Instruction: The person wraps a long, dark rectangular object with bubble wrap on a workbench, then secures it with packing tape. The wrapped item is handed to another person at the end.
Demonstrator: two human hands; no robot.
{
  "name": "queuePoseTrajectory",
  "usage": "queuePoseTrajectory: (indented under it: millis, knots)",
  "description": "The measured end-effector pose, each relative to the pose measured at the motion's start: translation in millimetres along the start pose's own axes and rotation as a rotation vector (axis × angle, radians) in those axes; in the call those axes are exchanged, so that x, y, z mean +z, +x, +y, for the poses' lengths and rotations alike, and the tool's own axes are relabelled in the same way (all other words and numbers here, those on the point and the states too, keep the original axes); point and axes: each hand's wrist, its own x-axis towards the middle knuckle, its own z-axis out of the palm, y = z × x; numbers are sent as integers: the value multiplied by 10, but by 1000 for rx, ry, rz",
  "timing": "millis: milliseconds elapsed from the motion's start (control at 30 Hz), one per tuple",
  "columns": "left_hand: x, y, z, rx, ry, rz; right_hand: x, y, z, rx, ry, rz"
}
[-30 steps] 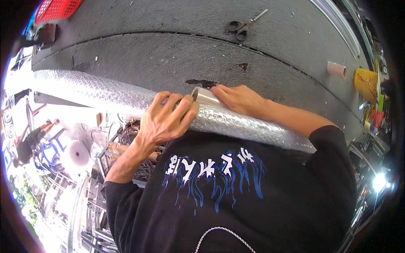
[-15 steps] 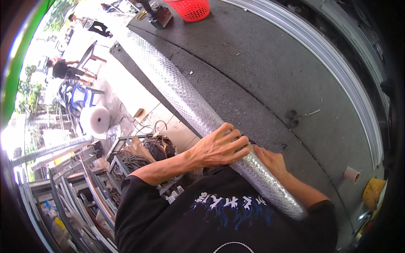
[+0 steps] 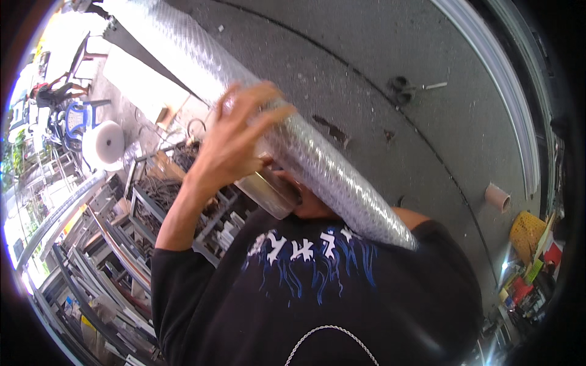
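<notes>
A long bundle wrapped in clear bubble wrap slants from the far left down to my chest. My left hand curls over its upper side, fingers bent across the wrap and somewhat smeared by motion. Just below the bundle, a wide roll of clear tape shows beside my left thumb. My right hand is at that tape roll's near end, partly covered by the bundle; its fingers look closed on the roll, though most are hidden.
Dark scissors and a cardboard tube lie on the grey surface at the right. Long metal profiles edge it. Metal frames and strips crowd the left, near a bubble wrap roll and a blue chair. Another person is far left.
The bundle has shifted nearer and up to the left in view. My left hand has moved left along it. A clear tape roll now shows beneath, with my right hand at it.
</notes>
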Motion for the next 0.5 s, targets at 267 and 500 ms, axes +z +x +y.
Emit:
queuePoseTrajectory:
  millis: [267, 500]
  knots:
    - [667, -1234, 445, -1242, -1104, 150, 314, -9, 496, 147, -651, 79]
    - [1251, -1437, 566, -1133, -1830, 467, -157, -36, 704, -175, -553, 4]
